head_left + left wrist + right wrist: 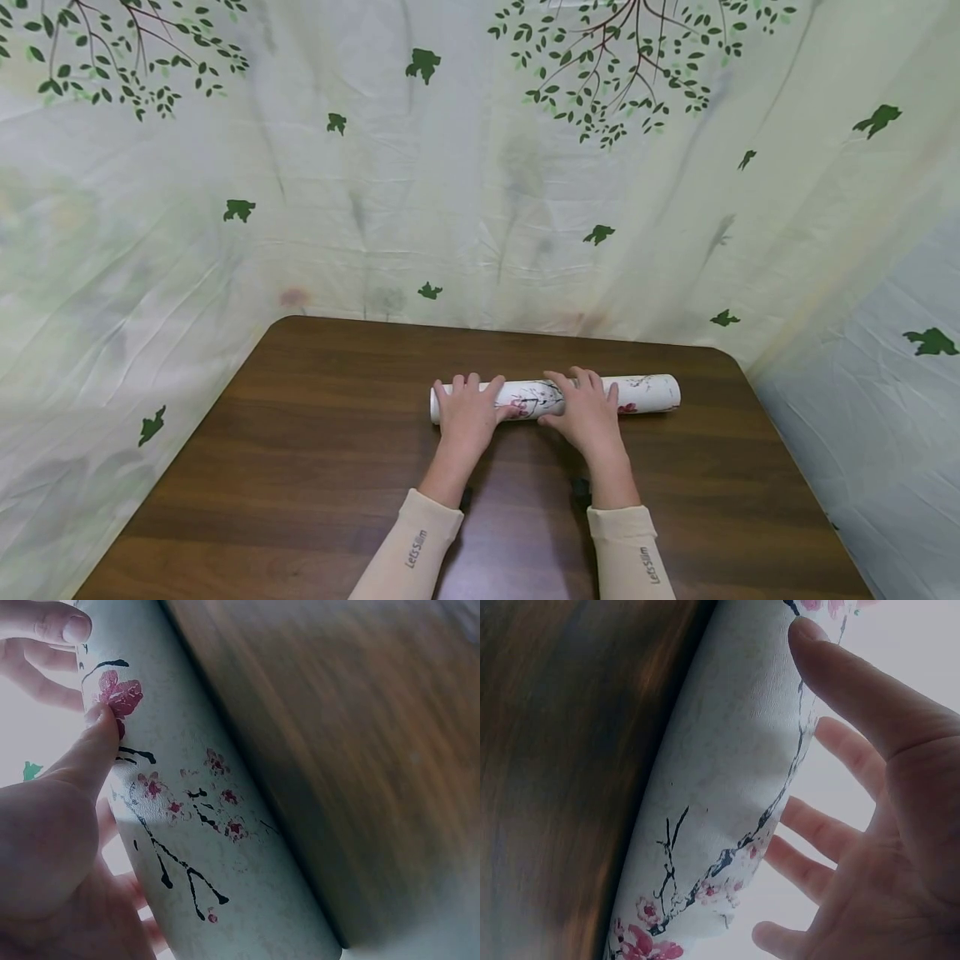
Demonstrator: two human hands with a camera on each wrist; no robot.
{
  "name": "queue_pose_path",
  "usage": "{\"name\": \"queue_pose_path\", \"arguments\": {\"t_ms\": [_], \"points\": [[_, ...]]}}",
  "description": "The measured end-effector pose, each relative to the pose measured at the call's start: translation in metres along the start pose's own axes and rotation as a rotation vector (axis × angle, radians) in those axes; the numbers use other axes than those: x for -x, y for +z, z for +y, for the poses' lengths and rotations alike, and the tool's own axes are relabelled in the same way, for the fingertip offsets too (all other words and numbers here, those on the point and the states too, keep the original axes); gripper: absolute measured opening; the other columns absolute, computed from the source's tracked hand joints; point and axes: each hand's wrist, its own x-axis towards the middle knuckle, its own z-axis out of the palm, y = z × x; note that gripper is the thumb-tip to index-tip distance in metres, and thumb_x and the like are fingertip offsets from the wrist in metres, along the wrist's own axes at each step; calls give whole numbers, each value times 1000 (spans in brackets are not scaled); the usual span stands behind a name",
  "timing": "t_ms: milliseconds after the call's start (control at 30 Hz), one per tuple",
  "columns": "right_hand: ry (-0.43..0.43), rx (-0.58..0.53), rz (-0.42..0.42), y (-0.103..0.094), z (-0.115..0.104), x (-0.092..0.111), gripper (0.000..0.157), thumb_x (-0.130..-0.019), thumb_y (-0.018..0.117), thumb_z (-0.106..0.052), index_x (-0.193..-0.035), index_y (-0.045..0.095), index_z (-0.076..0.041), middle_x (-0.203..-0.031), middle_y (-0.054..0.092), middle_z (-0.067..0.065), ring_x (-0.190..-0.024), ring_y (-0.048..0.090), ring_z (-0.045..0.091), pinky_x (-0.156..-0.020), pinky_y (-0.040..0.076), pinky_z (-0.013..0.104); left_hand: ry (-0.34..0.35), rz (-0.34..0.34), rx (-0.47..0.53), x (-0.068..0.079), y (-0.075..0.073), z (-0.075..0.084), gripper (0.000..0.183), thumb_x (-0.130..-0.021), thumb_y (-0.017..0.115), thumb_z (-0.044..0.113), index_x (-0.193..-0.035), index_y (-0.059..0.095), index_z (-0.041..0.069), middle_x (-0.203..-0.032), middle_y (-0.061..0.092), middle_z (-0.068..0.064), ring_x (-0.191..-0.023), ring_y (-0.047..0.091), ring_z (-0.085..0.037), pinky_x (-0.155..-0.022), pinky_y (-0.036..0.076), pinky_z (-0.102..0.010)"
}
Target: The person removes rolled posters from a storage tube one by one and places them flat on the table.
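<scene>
A white paper roll [641,393] printed with pink blossoms and dark branches lies crosswise on the brown table, toward its far side. My left hand [467,417] rests over its left part, fingers spread across the top; in the left wrist view the thumb [94,750] presses on the printed surface. Over the middle of the roll lies my right hand [588,417], its fingers spread toward the far side. The right wrist view shows its thumb [847,675] at the paper and the other fingers [817,825] loosely extended by the far edge.
The wood-grain table [300,467] has rounded far corners. Behind it and along both sides hangs a pale cloth [487,183] printed with green leaves and branches. The roll's right end extends beyond my right hand.
</scene>
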Motion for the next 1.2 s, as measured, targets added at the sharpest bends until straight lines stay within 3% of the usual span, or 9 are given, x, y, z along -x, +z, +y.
{"name": "queue_pose_path", "arguments": {"t_ms": [1200], "points": [[-42, -15, -11, 6, -13, 0, 78, -82, 92, -39, -151, 58, -31, -159, 49, 18, -152, 36, 43, -121, 17, 81, -3, -19, 3, -1, 1, 8, 61, -94, 61, 70, -146, 61, 37, -132, 69, -10, -124, 58, -37, -109, 37, -67]]}}
